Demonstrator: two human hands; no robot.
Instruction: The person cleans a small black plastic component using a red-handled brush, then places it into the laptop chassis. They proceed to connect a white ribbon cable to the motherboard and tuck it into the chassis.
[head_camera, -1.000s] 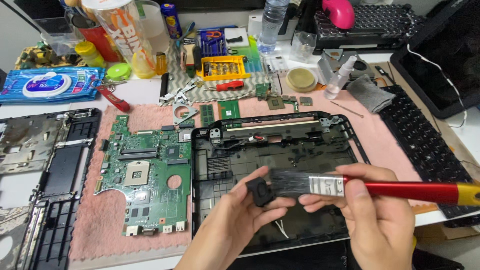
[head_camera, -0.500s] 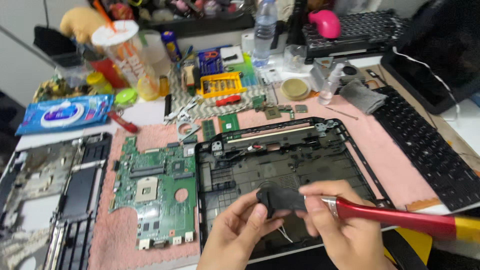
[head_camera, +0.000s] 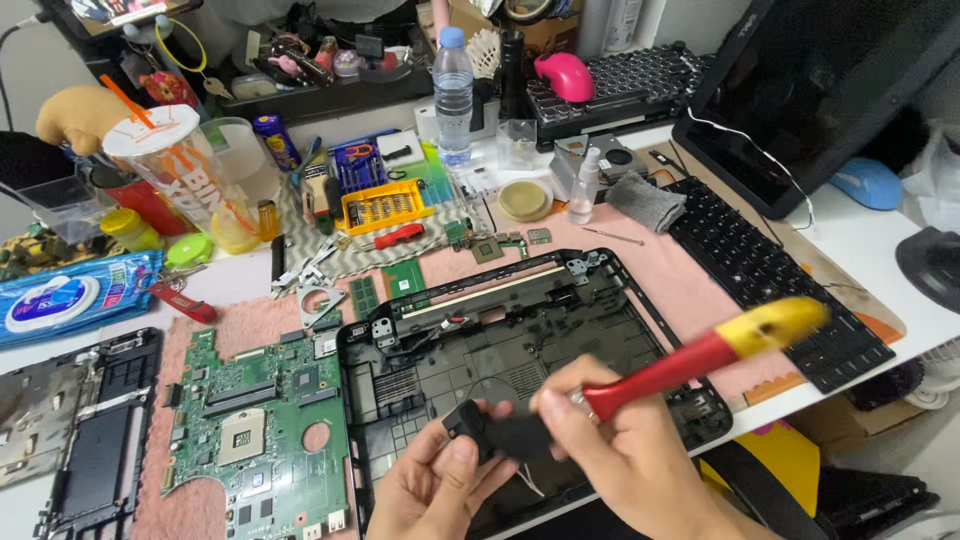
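My left hand pinches a small black laptop part over the front of the open black laptop base. My right hand grips a tool with a red and yellow handle, its working end hidden against the black part. The handle points up and to the right. A green motherboard lies on the pink mat to the left of the base.
A black keyboard and a dark laptop screen lie at the right. Behind the base are a yellow screwdriver bit case, a water bottle, a plastic cup and small loose parts. Another black laptop panel lies far left.
The tool's handle has swung from pointing flat to the right to pointing up and right. The view has shifted, showing more of the desk's far and right side.
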